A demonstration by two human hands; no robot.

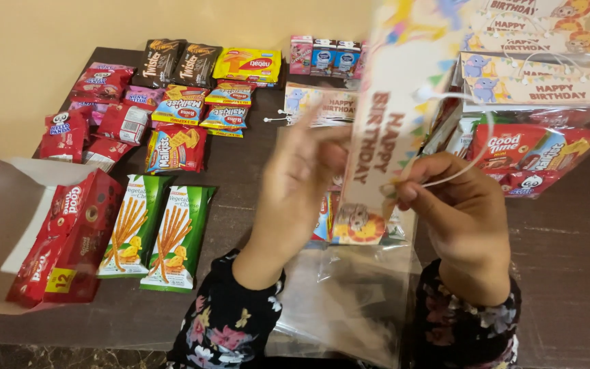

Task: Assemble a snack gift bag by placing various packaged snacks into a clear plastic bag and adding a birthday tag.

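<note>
My left hand (295, 191) and my right hand (462, 212) hold up a colourful paper card topper (394, 116) with cartoon animals on it. The right thumb and finger pinch a thin white string (469, 160) that loops off the card. Under the card hangs a clear plastic bag (349, 301) with small snack packs inside it. Both hands are raised above the dark table (240, 178), and both wrists wear dark floral sleeves. The left hand is blurred.
Two green stick-snack packs (155, 236) lie at the left beside an open red biscuit box (69, 236). Several snack packets (172, 102) and small drink cartons (326, 56) cover the far table. Finished party bags (534, 102) stand at the right.
</note>
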